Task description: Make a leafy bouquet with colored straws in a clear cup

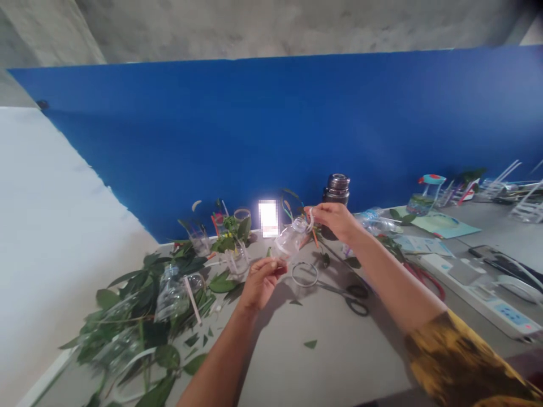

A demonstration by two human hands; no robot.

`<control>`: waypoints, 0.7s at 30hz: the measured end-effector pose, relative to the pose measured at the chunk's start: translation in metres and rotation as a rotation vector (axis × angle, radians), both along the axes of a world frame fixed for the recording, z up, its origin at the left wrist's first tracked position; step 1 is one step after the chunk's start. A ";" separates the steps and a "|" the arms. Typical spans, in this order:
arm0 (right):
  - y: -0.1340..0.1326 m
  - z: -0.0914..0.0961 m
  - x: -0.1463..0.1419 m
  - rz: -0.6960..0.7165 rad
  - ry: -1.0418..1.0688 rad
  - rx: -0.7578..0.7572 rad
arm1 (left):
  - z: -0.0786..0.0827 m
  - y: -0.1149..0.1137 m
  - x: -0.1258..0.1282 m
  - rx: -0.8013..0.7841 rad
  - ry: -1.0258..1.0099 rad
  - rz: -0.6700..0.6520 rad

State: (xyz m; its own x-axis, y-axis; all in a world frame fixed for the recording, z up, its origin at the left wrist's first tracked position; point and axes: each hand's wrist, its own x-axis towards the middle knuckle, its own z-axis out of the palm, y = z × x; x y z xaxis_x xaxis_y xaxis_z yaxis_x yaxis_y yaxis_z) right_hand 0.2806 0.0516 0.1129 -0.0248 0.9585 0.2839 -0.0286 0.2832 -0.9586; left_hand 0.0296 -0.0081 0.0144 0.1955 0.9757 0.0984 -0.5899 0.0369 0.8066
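Clear glossy plastic bottle (291, 240), smooth steel scissors (333, 288) with matt black handles (357, 306), matt grey tabletop (339, 350)

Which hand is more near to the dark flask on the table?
Right: the right hand is just in front of the dark flask. The left hand is farther, down and left of it.

The single view comes from a camera worn on the person's head, looking forward and down across a grey table (339, 362) toward a blue wall panel (237, 135). It sits close above the left hand (261, 282) and right hand (335, 220), with both forearms reaching in from the bottom edge.
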 end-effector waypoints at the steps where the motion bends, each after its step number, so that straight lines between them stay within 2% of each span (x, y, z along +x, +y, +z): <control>1: -0.003 -0.003 0.001 -0.054 -0.090 0.011 | 0.000 0.001 -0.001 -0.007 -0.006 0.010; 6: -0.027 -0.008 0.009 -0.276 -0.758 0.026 | -0.002 0.006 -0.005 -0.031 -0.024 0.060; 8: -0.039 -0.007 0.012 -0.291 -0.975 0.003 | -0.003 0.007 -0.005 -0.031 -0.029 0.078; 10: -0.050 -0.004 0.014 -0.247 -1.113 -0.050 | -0.004 0.008 -0.005 -0.035 -0.034 0.094; 13: -0.061 0.002 0.016 -0.159 -1.196 -0.117 | -0.006 0.010 -0.005 -0.046 -0.038 0.118; 17: -0.074 0.013 0.018 -0.118 -1.191 -0.111 | -0.010 0.014 -0.006 -0.051 -0.009 0.157; 21: -0.087 0.024 0.014 -0.127 -1.023 -0.069 | -0.015 0.016 -0.004 -0.027 0.088 0.226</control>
